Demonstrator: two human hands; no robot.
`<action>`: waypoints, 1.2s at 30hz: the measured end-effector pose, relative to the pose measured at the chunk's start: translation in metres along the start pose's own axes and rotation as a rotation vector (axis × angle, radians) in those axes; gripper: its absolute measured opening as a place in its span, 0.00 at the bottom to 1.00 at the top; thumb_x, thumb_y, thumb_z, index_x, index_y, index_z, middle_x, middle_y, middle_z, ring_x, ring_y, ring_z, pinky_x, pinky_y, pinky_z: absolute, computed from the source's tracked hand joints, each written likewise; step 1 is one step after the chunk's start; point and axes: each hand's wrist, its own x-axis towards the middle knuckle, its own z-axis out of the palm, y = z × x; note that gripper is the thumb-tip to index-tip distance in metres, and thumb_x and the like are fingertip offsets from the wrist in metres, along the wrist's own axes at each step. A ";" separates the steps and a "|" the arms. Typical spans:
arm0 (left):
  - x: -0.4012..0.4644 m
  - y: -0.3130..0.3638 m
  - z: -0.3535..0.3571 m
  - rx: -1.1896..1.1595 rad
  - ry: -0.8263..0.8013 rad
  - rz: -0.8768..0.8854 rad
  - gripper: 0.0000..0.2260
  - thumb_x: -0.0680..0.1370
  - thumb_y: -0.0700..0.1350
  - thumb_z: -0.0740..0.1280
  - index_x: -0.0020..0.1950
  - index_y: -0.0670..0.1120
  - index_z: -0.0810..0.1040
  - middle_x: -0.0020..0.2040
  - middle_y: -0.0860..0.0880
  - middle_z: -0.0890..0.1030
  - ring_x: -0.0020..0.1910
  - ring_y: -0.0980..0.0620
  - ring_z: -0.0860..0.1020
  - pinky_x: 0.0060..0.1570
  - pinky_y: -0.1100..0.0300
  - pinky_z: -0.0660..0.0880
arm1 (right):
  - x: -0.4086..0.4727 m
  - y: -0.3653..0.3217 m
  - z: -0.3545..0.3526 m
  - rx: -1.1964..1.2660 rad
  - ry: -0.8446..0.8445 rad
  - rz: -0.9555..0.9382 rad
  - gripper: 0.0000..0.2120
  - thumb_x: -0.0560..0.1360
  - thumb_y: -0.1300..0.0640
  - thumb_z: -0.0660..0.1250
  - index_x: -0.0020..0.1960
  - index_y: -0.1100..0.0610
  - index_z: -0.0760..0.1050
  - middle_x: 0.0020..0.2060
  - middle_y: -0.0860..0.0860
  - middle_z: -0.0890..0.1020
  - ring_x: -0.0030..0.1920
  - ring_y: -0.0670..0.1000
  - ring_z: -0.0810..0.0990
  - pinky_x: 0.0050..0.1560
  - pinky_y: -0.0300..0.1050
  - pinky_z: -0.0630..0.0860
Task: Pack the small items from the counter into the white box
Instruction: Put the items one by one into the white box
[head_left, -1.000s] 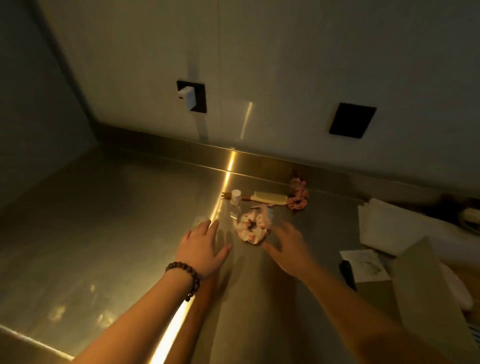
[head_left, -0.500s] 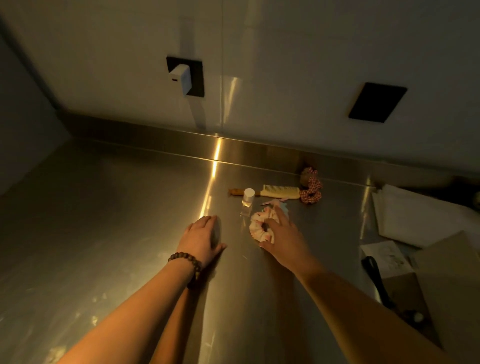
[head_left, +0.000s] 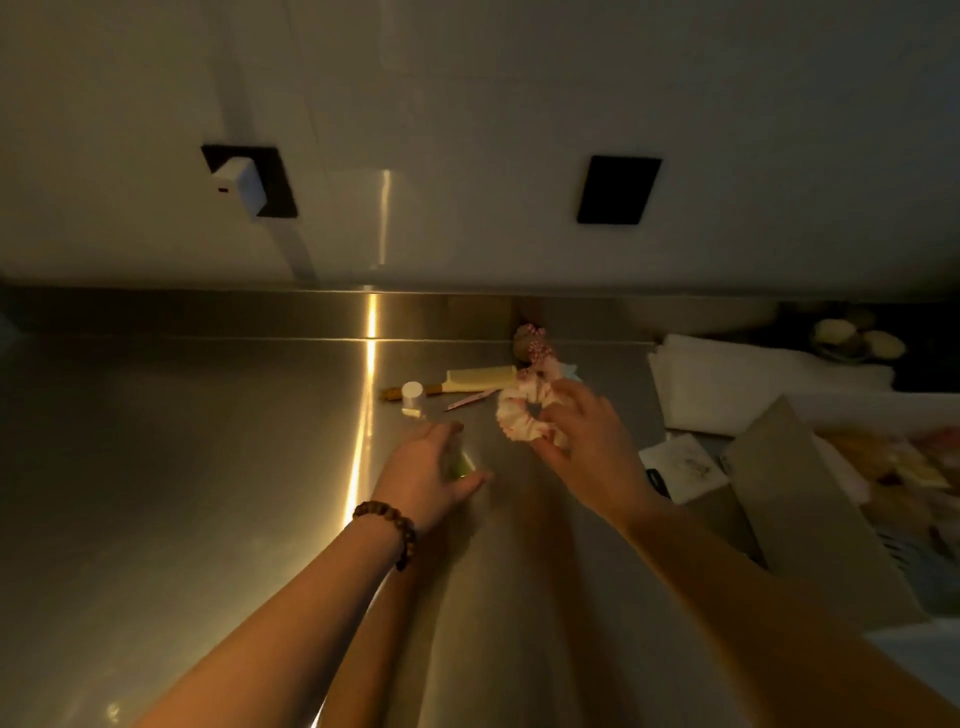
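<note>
Brushed steel counter (head_left: 208, 493) gleams under dim light. Right hand (head_left: 587, 447) pinches a ruffled pink-and-white fabric scrunchie (head_left: 519, 415), raised near the centre. Left hand (head_left: 426, 473), beaded bracelet (head_left: 389, 530) at its wrist, curls around a small greenish translucent item (head_left: 460, 462). Cream comb (head_left: 478, 376) lies farther back; the flap-open box (head_left: 810, 499) sits right.

Glossy steel counter (head_left: 208, 493), cloth scrunchie (head_left: 519, 415)

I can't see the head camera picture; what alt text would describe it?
A person's right hand lifts a pale pink scrunchie off a dim steel counter, while the left hand closes round a small greenish object. Behind lie a comb, a small white-capped bottle and a darker scrunchie.
</note>
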 end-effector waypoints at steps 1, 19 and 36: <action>0.004 0.019 0.001 -0.005 0.015 0.048 0.29 0.68 0.58 0.72 0.65 0.48 0.71 0.61 0.48 0.74 0.59 0.50 0.71 0.58 0.58 0.68 | -0.002 0.008 -0.021 -0.016 0.053 -0.015 0.09 0.72 0.55 0.70 0.51 0.53 0.78 0.65 0.56 0.72 0.59 0.60 0.72 0.55 0.50 0.69; 0.062 0.355 0.167 0.070 0.005 0.326 0.29 0.68 0.59 0.73 0.63 0.46 0.72 0.57 0.48 0.75 0.54 0.51 0.73 0.51 0.61 0.68 | -0.145 0.328 -0.281 -0.028 0.154 0.336 0.13 0.71 0.48 0.70 0.53 0.53 0.78 0.63 0.50 0.68 0.61 0.53 0.71 0.57 0.45 0.69; 0.062 0.399 0.219 0.170 -0.057 0.236 0.32 0.65 0.58 0.75 0.65 0.48 0.71 0.59 0.51 0.73 0.56 0.52 0.72 0.55 0.60 0.69 | -0.144 0.354 -0.256 0.006 -0.431 0.118 0.20 0.75 0.48 0.66 0.66 0.48 0.72 0.72 0.46 0.64 0.70 0.52 0.62 0.69 0.49 0.58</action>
